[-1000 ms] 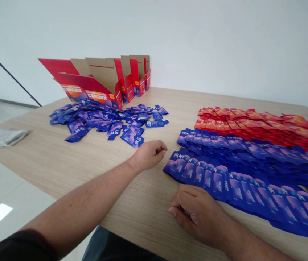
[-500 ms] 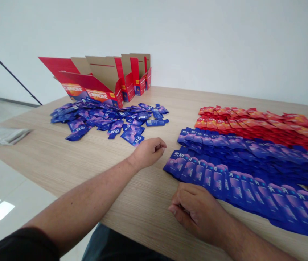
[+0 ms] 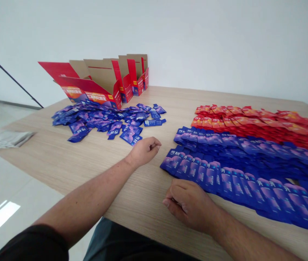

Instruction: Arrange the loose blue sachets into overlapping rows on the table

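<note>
View shifted; blue pouches [image 3: 235, 186] apparently read "纯耕".

纯耕 stands on the front row of blue pouches [image 3: 226, 183]; 枸杞原浆 on the red box [image 3: 101, 98]; smaller print is blurred.

One left hand [image 3: 144, 150], one right hand [image 3: 190, 203], one table [image 3: 143, 188] and one dark pole [image 3: 12, 79] are in view, with at least four open red boxes [image 3: 96, 97], which overlap too much for an exact number. Red sachets [image 3: 235, 121] form at least two rows and blue sachets [image 3: 210, 177] at least two, the nearest showing a dozen or more; one heap of loose blue sachets [image 3: 96, 117] holds well over twenty, too jumbled to total.
</note>
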Demonstrator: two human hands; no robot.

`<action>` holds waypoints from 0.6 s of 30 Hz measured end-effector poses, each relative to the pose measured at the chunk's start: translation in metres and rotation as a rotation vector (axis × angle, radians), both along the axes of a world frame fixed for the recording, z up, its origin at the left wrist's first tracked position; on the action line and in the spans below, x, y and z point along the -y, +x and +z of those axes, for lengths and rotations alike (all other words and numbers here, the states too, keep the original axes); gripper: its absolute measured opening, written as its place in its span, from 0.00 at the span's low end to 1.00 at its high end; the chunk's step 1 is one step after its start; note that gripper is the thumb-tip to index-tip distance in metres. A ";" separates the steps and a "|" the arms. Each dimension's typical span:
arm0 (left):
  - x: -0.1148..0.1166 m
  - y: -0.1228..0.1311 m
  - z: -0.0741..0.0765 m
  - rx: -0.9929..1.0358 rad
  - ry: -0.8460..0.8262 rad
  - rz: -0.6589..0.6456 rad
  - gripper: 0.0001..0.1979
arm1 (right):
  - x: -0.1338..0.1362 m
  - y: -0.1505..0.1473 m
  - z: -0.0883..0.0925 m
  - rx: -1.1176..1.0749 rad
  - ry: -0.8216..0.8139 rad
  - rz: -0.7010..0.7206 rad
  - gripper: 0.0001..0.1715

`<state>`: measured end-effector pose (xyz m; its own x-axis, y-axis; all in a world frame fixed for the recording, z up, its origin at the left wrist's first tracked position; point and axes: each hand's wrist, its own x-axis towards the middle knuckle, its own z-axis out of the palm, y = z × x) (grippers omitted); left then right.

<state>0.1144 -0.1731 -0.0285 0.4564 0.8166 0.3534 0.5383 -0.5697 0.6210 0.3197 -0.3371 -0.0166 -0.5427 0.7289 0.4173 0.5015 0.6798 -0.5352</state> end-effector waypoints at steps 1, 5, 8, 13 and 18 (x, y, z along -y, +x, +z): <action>0.000 0.000 0.000 -0.015 0.012 0.011 0.07 | 0.000 0.000 -0.001 0.001 -0.003 0.003 0.15; -0.005 -0.007 0.004 -0.093 0.094 0.105 0.08 | -0.002 0.001 -0.006 0.017 -0.010 0.008 0.14; -0.014 -0.019 0.012 -0.160 0.181 0.244 0.10 | -0.002 0.001 -0.009 0.030 -0.018 0.007 0.14; -0.034 -0.038 0.013 -0.292 0.201 0.449 0.17 | -0.002 0.000 -0.008 0.027 -0.021 0.019 0.12; -0.043 -0.035 0.002 -0.439 0.099 0.513 0.29 | -0.004 -0.001 -0.006 0.088 -0.036 0.008 0.10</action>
<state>0.0797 -0.1299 -0.0260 0.1387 0.9412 0.3081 0.9455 -0.2184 0.2417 0.3183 -0.3333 -0.0225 -0.5817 0.7382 0.3416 0.5422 0.6649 -0.5137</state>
